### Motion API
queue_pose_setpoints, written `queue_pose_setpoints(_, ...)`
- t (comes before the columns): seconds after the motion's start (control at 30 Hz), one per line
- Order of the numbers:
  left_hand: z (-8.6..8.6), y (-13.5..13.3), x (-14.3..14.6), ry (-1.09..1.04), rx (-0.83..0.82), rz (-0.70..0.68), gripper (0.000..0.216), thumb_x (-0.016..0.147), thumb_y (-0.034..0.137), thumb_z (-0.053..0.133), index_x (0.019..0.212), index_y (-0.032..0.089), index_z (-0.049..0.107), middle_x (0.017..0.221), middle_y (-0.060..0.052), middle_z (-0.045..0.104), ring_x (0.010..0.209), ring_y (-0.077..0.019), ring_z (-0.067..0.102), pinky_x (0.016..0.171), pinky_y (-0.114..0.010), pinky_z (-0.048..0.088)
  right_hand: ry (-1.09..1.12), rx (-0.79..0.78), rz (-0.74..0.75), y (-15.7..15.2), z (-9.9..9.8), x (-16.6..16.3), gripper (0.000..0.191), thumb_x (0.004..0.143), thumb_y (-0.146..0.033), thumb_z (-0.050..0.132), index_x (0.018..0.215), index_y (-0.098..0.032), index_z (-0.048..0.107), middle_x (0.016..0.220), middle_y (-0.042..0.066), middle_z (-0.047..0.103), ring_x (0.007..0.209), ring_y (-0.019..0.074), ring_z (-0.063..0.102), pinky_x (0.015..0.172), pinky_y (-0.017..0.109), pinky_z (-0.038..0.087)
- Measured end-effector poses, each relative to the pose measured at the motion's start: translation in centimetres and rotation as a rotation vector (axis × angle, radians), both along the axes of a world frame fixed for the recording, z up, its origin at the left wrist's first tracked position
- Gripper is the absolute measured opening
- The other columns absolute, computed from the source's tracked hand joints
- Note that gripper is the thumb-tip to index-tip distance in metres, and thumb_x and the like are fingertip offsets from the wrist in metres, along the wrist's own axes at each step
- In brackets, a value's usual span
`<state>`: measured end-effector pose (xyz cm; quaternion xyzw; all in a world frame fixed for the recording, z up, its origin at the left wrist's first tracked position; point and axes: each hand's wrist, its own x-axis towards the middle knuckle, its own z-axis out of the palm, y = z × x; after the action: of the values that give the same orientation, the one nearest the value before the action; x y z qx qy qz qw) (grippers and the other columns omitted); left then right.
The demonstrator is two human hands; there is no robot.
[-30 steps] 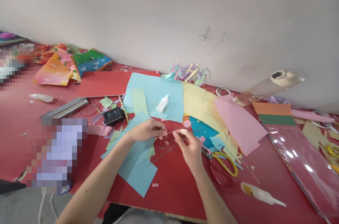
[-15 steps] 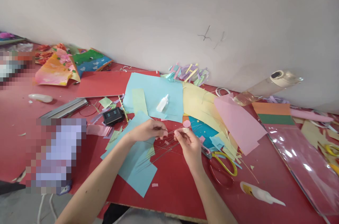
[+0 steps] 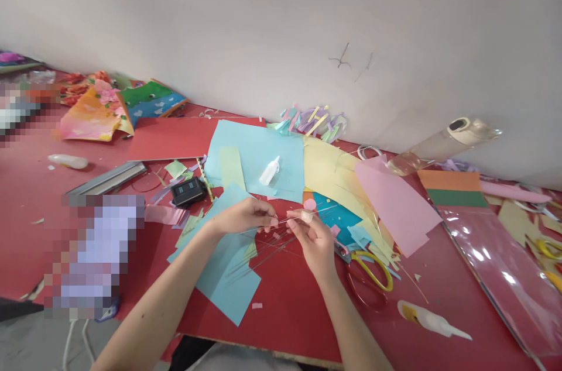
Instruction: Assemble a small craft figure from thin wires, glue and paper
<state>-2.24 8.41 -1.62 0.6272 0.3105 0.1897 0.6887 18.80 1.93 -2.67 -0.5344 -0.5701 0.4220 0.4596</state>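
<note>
My left hand (image 3: 248, 216) is closed, its fingertips pinching a thin wire (image 3: 283, 221) that runs across to the other hand. A little to the right, my right hand (image 3: 315, 239) pinches the same wire between thumb and fingers. A small pale piece (image 3: 307, 216) lies at its index finger; I cannot make out what it is. Just beyond sits a round pink paper disc (image 3: 309, 205). Several more thin wires (image 3: 263, 258) spread below the hands, over the red table and a blue paper sheet (image 3: 228, 289). Yellow-handled scissors (image 3: 373, 270) lie right of my right hand.
A small white glue bottle (image 3: 269, 172) rests on light blue paper behind the hands. Another glue bottle (image 3: 432, 319) lies at front right. Farther off are a clear drinking bottle (image 3: 439, 146), a black device (image 3: 188, 191), paper scraps (image 3: 316, 122) and a pink sheet (image 3: 397, 201).
My right fingers have shifted slightly on the wire, and the index finger now stretches more to the left along it. My left hand is nearly still.
</note>
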Motion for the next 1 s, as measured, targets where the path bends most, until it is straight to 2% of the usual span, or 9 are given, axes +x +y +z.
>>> queue_pose_setpoints(0.2,0.35,-0.15,0.42,-0.012,-0.015,0.0,0.026,0.092,0.038,0.063,0.086,0.014,0.071,0.07,-0.002,0.067,0.062,-0.0106,0.061,0.06,-0.021,0.049,0.143,-0.159,-0.031,0.3,0.23,-0.3,0.027,0.083,-0.047,0.071,0.091,-0.021,0.073,0.094,0.008,0.076,0.08,0.0232,0.072,0.073,0.037,0.063)
queue_pose_setpoints(0.37,0.45,-0.26,0.51,-0.007,0.008,0.009,0.031,0.094,0.039,0.059,0.082,0.013,0.071,0.069,-0.003,0.067,0.063,-0.011,0.062,0.06,-0.021,0.049,0.157,-0.184,-0.037,0.41,0.26,-0.25,0.028,0.083,-0.048,0.07,0.088,-0.021,0.071,0.088,0.007,0.075,0.076,0.0224,0.072,0.076,0.038,0.062)
queue_pose_setpoints(0.63,0.14,-0.1,0.27,-0.005,0.058,0.035,0.024,0.094,0.037,0.058,0.092,0.015,0.07,0.075,-0.002,0.066,0.068,-0.0118,0.061,0.064,-0.023,0.049,0.174,-0.236,0.027,0.65,0.35,-0.22,0.034,0.084,-0.055,0.066,0.087,-0.021,0.067,0.085,0.007,0.074,0.079,0.0246,0.072,0.075,0.037,0.062)
queue_pose_setpoints(1.0,0.58,-0.24,0.33,0.004,0.08,-0.01,0.026,0.097,0.038,0.053,0.092,0.016,0.065,0.074,-0.002,0.068,0.068,-0.0121,0.062,0.065,-0.023,0.048,0.196,-0.265,0.072,0.82,0.33,-0.16,0.036,0.085,-0.058,0.064,0.087,-0.022,0.066,0.086,0.006,0.073,0.078,0.0244,0.072,0.076,0.037,0.061)
